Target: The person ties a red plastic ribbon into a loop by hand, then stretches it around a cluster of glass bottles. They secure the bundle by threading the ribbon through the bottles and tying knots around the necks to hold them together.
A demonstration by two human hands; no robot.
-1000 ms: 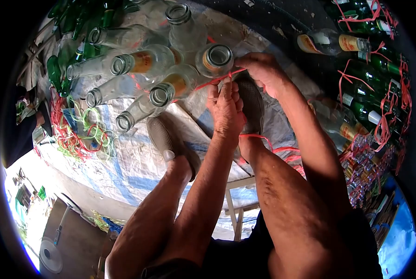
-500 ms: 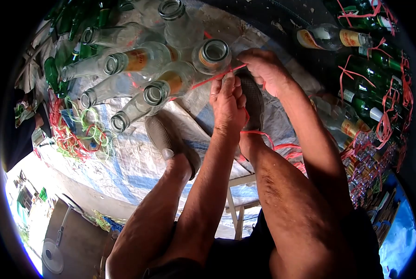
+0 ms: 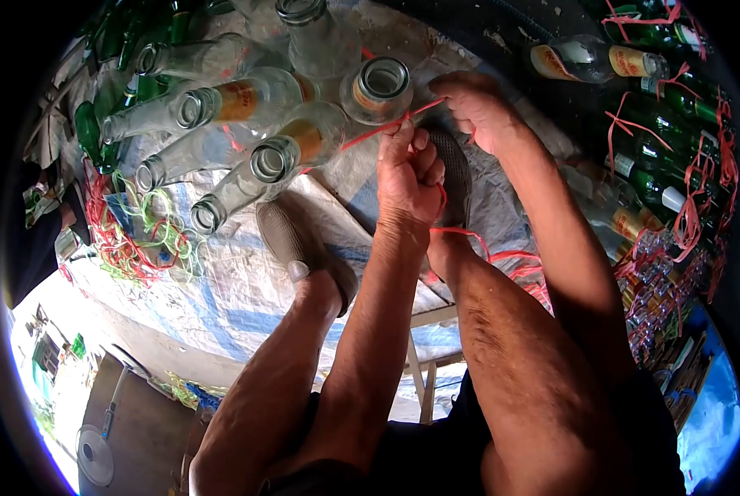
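Note:
A red plastic string (image 3: 370, 136) runs along the near side of a cluster of clear glass bottles, several with orange labels. My left hand (image 3: 409, 174) is closed, pinching the string just below an upright bottle (image 3: 384, 80). To its right, my right hand (image 3: 479, 112) grips the string's other stretch between its fingers, pulling it into a slanted line. From under my left hand a loose length of string trails down past my ankle. A leaning bottle (image 3: 304, 140) rests against the cluster, its mouth towards me; where the string passes behind the bottles is mostly hidden.
A tangle of red and green strings (image 3: 142, 236) lies at the left on the pale woven sheet (image 3: 237, 289). Green bottles tied with red string (image 3: 655, 136) are stacked at the right, beside a lying clear bottle (image 3: 589, 62). My shoes (image 3: 291, 236) flank the work.
My right hand has risen slightly with the string, which now slants more steeply between my hands. My left hand has turned a little. The bottles appear shifted slightly left and up in view.

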